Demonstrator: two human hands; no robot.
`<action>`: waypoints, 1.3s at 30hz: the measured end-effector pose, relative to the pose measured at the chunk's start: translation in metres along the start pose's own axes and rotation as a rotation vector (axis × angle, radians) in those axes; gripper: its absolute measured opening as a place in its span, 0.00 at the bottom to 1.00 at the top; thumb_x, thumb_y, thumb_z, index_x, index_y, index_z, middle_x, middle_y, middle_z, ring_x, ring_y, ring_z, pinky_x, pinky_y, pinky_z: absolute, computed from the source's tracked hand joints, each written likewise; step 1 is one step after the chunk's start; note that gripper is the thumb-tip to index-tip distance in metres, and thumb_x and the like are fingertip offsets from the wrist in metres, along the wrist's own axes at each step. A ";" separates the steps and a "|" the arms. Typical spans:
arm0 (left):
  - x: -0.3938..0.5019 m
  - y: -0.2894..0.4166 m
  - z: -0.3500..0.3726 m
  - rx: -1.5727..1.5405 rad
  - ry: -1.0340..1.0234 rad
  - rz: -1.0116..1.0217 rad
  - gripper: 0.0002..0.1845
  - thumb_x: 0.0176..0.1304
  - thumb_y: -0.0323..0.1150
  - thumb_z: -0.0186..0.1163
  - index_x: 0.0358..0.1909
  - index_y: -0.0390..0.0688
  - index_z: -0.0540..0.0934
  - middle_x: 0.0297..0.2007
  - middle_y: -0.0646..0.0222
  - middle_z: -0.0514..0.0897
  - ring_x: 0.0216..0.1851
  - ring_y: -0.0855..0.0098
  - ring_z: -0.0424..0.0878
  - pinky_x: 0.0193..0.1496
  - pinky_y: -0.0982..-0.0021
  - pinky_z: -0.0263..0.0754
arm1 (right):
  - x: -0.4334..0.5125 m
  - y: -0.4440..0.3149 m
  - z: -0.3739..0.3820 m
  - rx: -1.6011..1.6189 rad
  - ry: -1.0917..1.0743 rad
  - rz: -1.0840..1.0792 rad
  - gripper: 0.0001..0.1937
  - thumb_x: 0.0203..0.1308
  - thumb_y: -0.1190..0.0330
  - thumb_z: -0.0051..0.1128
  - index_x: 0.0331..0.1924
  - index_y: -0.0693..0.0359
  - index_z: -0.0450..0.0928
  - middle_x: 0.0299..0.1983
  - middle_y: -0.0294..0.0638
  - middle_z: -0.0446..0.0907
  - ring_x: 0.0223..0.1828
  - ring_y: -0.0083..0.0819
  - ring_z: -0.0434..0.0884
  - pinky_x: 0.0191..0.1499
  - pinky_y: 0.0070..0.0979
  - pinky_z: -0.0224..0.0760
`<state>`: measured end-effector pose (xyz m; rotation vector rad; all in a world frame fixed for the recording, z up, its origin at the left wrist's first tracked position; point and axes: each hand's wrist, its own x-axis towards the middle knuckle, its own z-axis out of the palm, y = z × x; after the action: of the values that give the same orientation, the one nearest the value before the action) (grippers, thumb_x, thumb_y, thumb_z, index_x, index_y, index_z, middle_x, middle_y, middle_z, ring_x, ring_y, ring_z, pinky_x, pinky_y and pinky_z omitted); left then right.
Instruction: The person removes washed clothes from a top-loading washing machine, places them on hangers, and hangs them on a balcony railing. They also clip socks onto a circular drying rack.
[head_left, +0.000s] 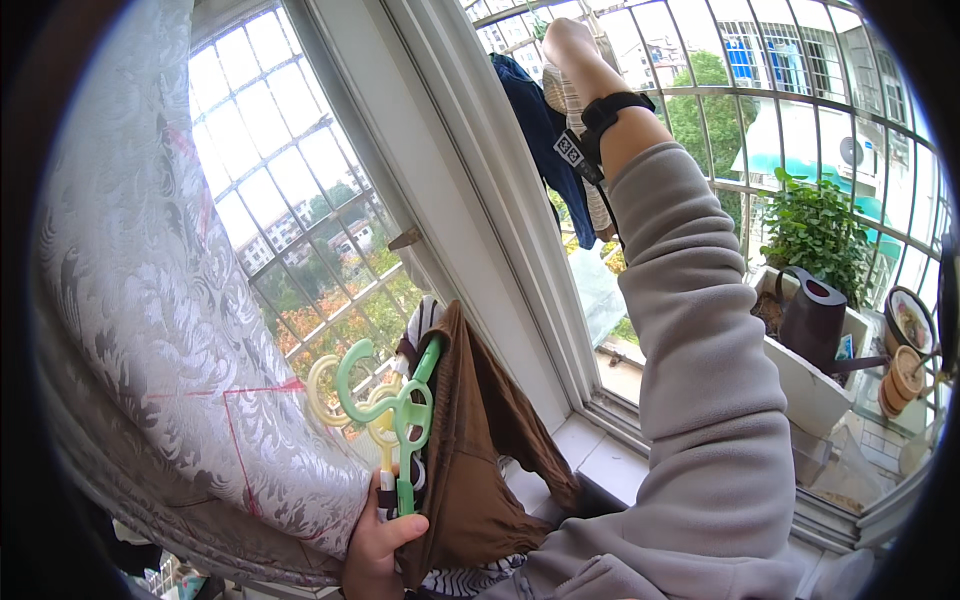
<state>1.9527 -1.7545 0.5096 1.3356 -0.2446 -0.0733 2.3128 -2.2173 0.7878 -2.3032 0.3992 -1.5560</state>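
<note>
At the lower middle, my left hand (384, 546) grips a green plastic clothes hanger (414, 427) with brown trousers (469, 480) on it. Against it lies a cream plastic hanger (326, 390), with a striped garment (421, 322) behind the trousers. My right hand (568, 41) is raised through the open window, at the end of my outstretched grey sleeve, with a black strap on the wrist. It is up by the window bars, above hanging dark blue trousers (551, 142) and a striped garment (596, 202); its fingers are turned away, so its hold is hidden.
A patterned curtain (157, 300) hangs at the left beside the window frame (480, 165). Metal bars (780, 94) enclose the outer ledge. At the right stand a white planter (806, 390) with a leafy plant (817, 232), a dark watering can (814, 315) and terracotta pots (902, 380).
</note>
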 end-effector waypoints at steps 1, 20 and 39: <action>0.001 0.000 0.000 0.026 0.017 -0.002 0.39 0.40 0.29 0.64 0.61 0.36 0.65 0.53 0.67 0.72 0.57 0.71 0.67 0.65 0.70 0.54 | 0.004 0.004 0.014 -0.034 0.003 -0.023 0.12 0.57 0.70 0.51 0.36 0.70 0.82 0.39 0.59 0.81 0.43 0.49 0.82 0.47 0.36 0.76; 0.003 0.011 -0.007 0.181 -0.228 0.094 0.34 0.56 0.34 0.62 0.64 0.35 0.62 0.55 0.67 0.71 0.57 0.73 0.66 0.63 0.72 0.56 | -0.241 -0.059 -0.154 0.363 0.224 -0.357 0.22 0.65 0.53 0.49 0.49 0.66 0.71 0.39 0.48 0.78 0.37 0.32 0.80 0.40 0.29 0.76; 0.015 -0.027 0.058 -0.340 -0.704 -0.048 0.22 0.72 0.47 0.42 0.59 0.42 0.60 0.48 0.64 0.77 0.51 0.74 0.75 0.55 0.69 0.70 | -0.485 -0.100 -0.301 0.766 -0.928 -0.067 0.28 0.54 0.67 0.52 0.58 0.71 0.60 0.39 0.52 0.77 0.41 0.41 0.78 0.47 0.31 0.71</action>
<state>1.9567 -1.8186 0.4974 0.9354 -0.7591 -0.6051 1.8613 -1.9639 0.5284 -2.0797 -0.4385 -0.3747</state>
